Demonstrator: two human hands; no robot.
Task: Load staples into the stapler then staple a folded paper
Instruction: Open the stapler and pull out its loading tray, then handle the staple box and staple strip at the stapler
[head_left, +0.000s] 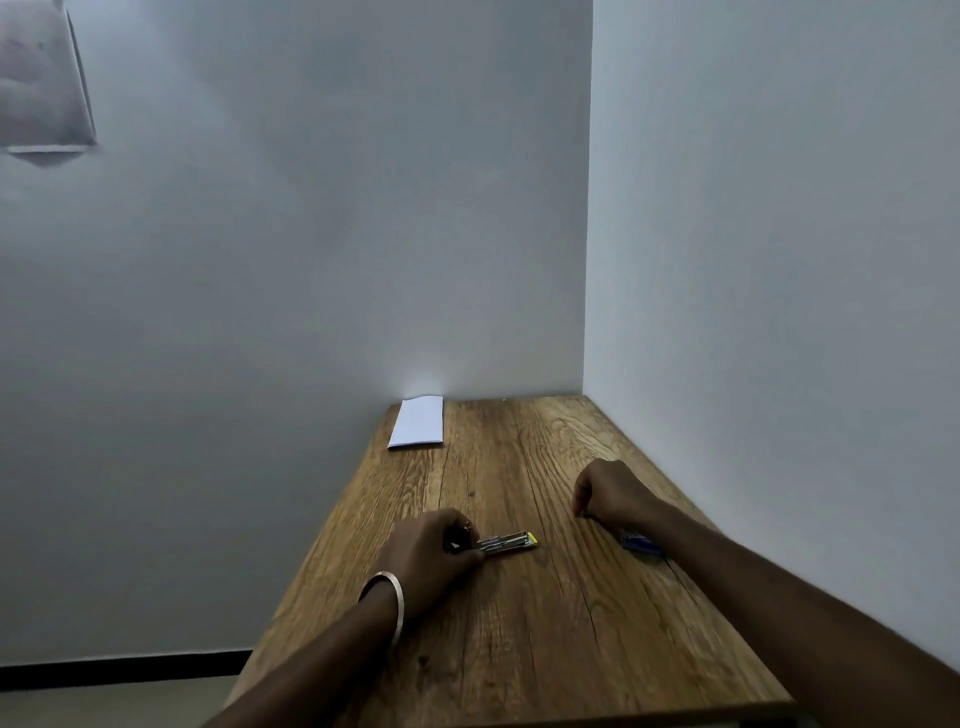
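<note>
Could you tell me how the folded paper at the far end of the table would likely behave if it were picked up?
The folded paper lies flat and thin, so it is probably light and somewhat floppy. Its fold likely adds a little stiffness. On the smooth wooden table it may slide before lifting.

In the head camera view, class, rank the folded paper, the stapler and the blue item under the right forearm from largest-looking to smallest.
1. Folded paper, clearly largest, though farthest away.
2. Stapler, partly covered by the left hand.
3. Blue item, mostly hidden under the right forearm, so its rank against the stapler is unsure.
</note>
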